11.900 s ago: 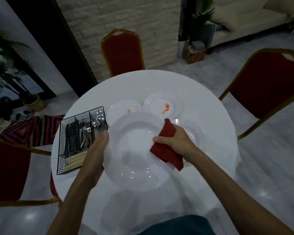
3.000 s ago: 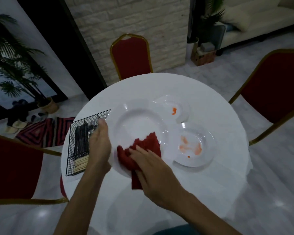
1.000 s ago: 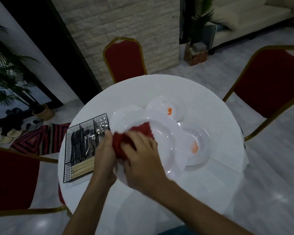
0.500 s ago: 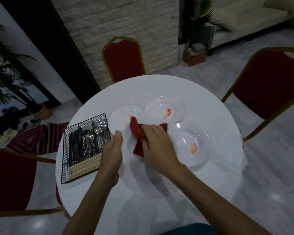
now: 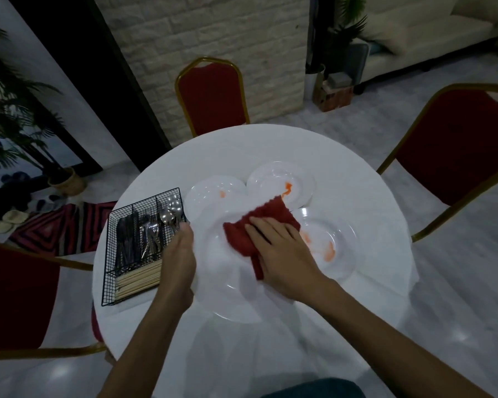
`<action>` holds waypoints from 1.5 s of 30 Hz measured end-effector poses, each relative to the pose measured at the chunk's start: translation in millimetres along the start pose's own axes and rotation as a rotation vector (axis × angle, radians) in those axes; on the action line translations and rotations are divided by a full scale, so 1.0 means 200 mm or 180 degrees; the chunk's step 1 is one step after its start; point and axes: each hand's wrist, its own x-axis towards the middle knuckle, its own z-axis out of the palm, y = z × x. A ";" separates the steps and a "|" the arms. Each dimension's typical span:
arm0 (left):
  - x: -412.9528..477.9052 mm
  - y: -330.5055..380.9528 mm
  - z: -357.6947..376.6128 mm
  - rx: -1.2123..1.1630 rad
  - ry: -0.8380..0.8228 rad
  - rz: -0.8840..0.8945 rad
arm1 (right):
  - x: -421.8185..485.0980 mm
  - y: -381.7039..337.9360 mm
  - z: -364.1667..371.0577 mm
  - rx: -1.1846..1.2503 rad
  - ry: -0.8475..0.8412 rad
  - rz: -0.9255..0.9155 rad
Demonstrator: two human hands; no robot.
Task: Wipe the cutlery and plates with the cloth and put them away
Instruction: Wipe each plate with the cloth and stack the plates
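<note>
Left hand: your left hand (image 5: pixel 179 262) grips the left rim of the large plate (image 5: pixel 227 285). The fingers are clamped on the edge and the tips are blurred, so you can't read how each finger lies.
Right hand: your right hand (image 5: pixel 282 254) lies flat, fingers straight and a little apart, pressing the red cloth (image 5: pixel 242 239) onto the plate face.
Cloth: it's bunched under your right fingers. It sticks out past the fingertips on the far side and to their left, and one tail trails back by the thumb.
Large plate: it sits between your two hands, white, with no stain showing on the bare part. Lifted or resting on the table, cannot tell. It covers parts of three smaller plates.
Stained plate (image 5: pixel 337 234): just right of your right fingers, with orange smears in its well.
Back plate (image 5: pixel 273 176): beyond your right fingertips, with an orange streak. The cloth's far corner overlaps its near rim in view.
Left small plate (image 5: pixel 210 193): beyond your left fingertips, with one small orange spot.
Wire caddy (image 5: pixel 110 254): black, just left of your left fingers. It holds spoons (image 5: pixel 170 211) at the far end, dark cutlery (image 5: pixel 127 242) in the middle and chopsticks (image 5: pixel 138 278) lying at the near end.
Table (image 5: pixel 270 145): round, with a white cover.
Chairs: red with gold frames; the far chair (image 5: pixel 210 93) stands well beyond your fingertips.
</note>
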 end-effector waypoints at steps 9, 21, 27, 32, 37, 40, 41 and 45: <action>0.08 -0.01 -0.03 -0.0120 0.0036 -0.0108 | -0.16 -0.30 0.01 0.1228 -0.0838 -0.0781; 0.03 -0.04 0.15 0.0080 -0.0369 -0.0004 | -0.07 -0.14 -0.02 0.0458 -0.0235 -0.0049; 0.05 0.09 0.08 0.0396 -0.0476 0.0228 | -0.31 -0.20 -0.02 0.0592 -0.0455 -0.0632; 0.03 0.06 0.06 0.0325 -0.0430 0.0202 | -0.25 0.13 -0.06 -0.0237 0.0226 -0.0329; -0.01 0.02 0.11 0.0370 -0.0563 0.0307 | -0.03 0.18 -0.18 -0.0467 0.0544 0.0174; -0.04 0.00 0.14 0.0758 -0.0966 0.0354 | 0.10 0.03 -0.22 -0.0242 0.0463 -0.0078; -0.03 0.00 0.13 0.0838 -0.1049 0.0347 | 0.13 -0.01 -0.24 -0.0142 0.0377 -0.0153; -0.01 0.03 0.02 0.0890 -0.0743 0.0505 | 0.20 0.02 -0.27 0.0111 0.0157 0.0379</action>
